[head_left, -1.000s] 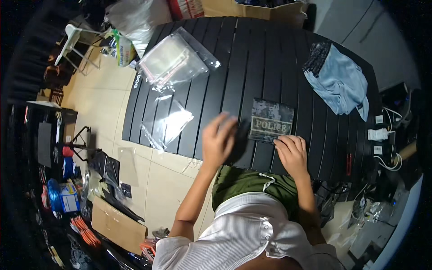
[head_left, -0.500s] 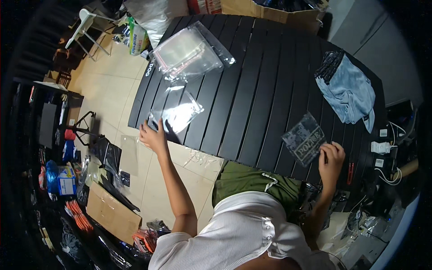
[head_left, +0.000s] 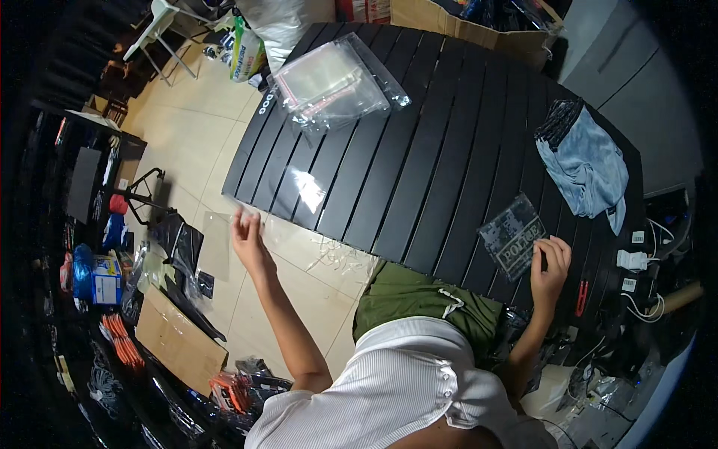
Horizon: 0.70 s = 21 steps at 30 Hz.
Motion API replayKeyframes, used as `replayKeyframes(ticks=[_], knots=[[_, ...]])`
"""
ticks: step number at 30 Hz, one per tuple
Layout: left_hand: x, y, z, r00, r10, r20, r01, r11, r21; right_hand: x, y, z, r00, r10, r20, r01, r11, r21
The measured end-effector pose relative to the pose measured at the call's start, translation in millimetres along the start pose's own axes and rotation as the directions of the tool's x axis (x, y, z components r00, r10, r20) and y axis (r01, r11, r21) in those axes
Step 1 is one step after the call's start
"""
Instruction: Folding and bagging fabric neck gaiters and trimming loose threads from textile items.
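My left hand (head_left: pixel 252 243) is just off the table's near left corner, its fingers pinched together. Blurred clear film shows at its fingertips, apparently a clear plastic bag (head_left: pixel 241 203), hard to make out against the floor. Over the near right part of the black slatted table (head_left: pixel 396 165), my right hand (head_left: pixel 551 263) grips the right edge of a dark camouflage patch (head_left: pixel 514 238) with pale lettering. Fingers and thumb are closed on that edge. At the far left of the table lies a stack of clear plastic bags (head_left: pixel 329 82).
Crumpled light-blue cloth (head_left: pixel 587 165) with a dark band lies at the table's right. A red cutter (head_left: pixel 582 297) is beside my right hand. White chargers and cables (head_left: pixel 634 260) are at the right edge. A flat cardboard piece (head_left: pixel 181 340) and crowded shelves stand left; an open carton (head_left: pixel 479 34) is behind.
The clear bag that lay on the table under my left hand is off the tabletop. My left hand has drawn back past the edge. My right hand still grips the patch; the view has shifted slightly.
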<state>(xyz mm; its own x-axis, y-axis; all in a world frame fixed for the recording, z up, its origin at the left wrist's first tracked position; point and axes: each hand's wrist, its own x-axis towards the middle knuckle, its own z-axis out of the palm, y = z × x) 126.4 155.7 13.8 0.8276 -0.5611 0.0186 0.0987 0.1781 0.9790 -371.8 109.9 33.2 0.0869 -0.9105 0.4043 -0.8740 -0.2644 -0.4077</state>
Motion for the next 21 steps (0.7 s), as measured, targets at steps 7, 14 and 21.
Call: replayKeyframes(ticks=[7, 14, 21], knots=[[-5.1, 45.1, 41.4, 0.839, -0.247, 0.486, 0.453, 0.81, -0.371, 13.2, -44.4, 7.0, 0.993, -0.113, -0.036, 0.118, 0.973, 0.199], [-64.0, 58.0, 112.1, 0.717, -0.382, 0.583, 0.491, 0.871, -0.032, 25.9, -112.7, 7.3, 0.947, -0.305, -0.104, 0.319, 0.842, 0.434], [-111.3, 59.0, 161.0, 0.481, -0.419, 0.771, 0.491, 0.857, 0.159, 48.3, -133.2, 4.8, 0.771, -0.636, -0.012, 0.588, 0.706, 0.394]])
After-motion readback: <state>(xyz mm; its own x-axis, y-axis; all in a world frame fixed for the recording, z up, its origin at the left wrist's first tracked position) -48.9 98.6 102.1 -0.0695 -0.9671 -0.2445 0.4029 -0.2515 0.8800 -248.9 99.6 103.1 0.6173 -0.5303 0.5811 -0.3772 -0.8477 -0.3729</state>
